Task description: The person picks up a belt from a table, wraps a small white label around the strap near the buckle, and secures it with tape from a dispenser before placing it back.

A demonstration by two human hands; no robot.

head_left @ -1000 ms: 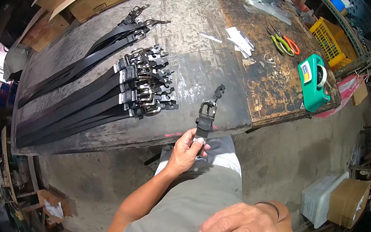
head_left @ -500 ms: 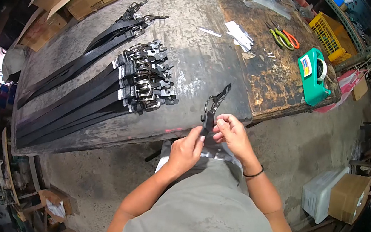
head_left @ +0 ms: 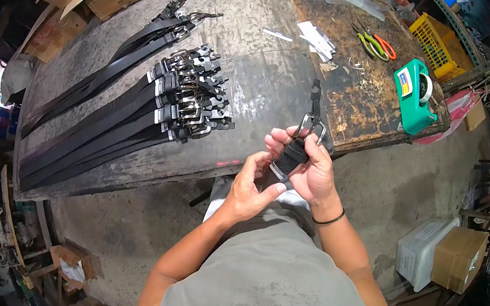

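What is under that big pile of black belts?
The pile of belts lies on the worn grey table. Its top shows all around them; the part beneath the straps is covered, so anything there cannot be seen.

Workshop: worn workbench (head_left: 250, 62), scissors (head_left: 373, 44), stacked belts (head_left: 139, 115).

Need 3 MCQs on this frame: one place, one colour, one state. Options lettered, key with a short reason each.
1. Where does the tape dispenser stand?
A. on the brown end of the table
B. on the floor
C. on the stack of belts

2. What colour is the crate beyond the dispenser?
A. blue
B. yellow
C. black

3. What holds the belt end with its buckle?
A. nothing, it lies flat on the table
B. the left hand alone
C. both hands, the right hand too

Key: 1 A, it stands on the brown worn surface near the table's corner. 2 B, its mesh walls are yellow. 3 C, both hands grip the strap below the buckle, off the table.
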